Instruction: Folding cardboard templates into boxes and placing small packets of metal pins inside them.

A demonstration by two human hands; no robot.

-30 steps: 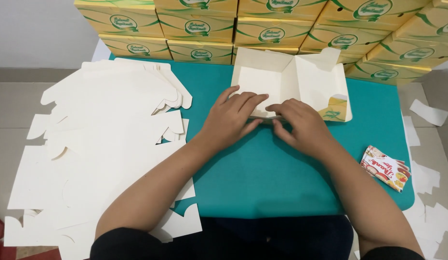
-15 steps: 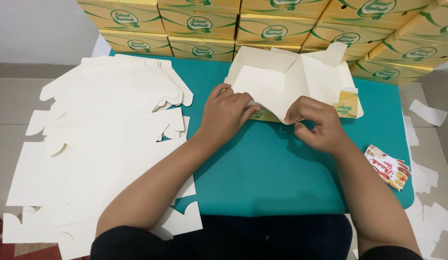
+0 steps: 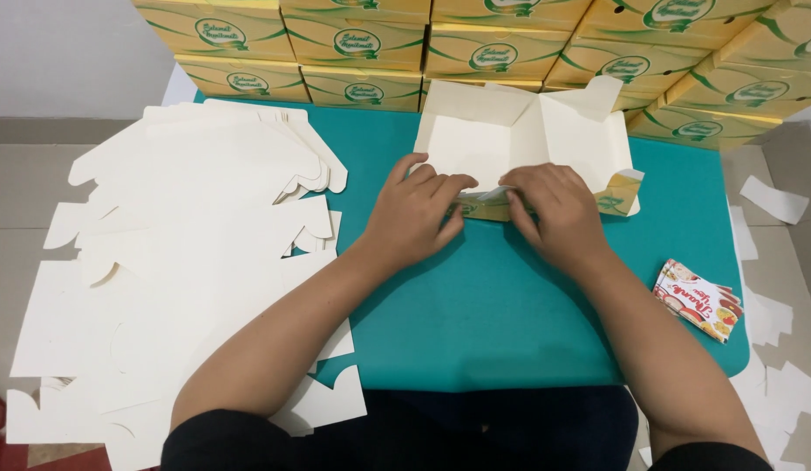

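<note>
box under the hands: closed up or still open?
Open, half-folded. The cream box shows its bare inside with flaps up; both the left hand and right hand press its near edge.

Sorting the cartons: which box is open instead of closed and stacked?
The cream box under both hands, left hand, right hand: flaps spread, unlike the stacked boxes.

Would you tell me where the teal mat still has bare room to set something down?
Free: the teal mat between the forearms, below the hands. Crowded: flat blanks left, stacked boxes behind, the half-folded box, and a small packet right.
</note>
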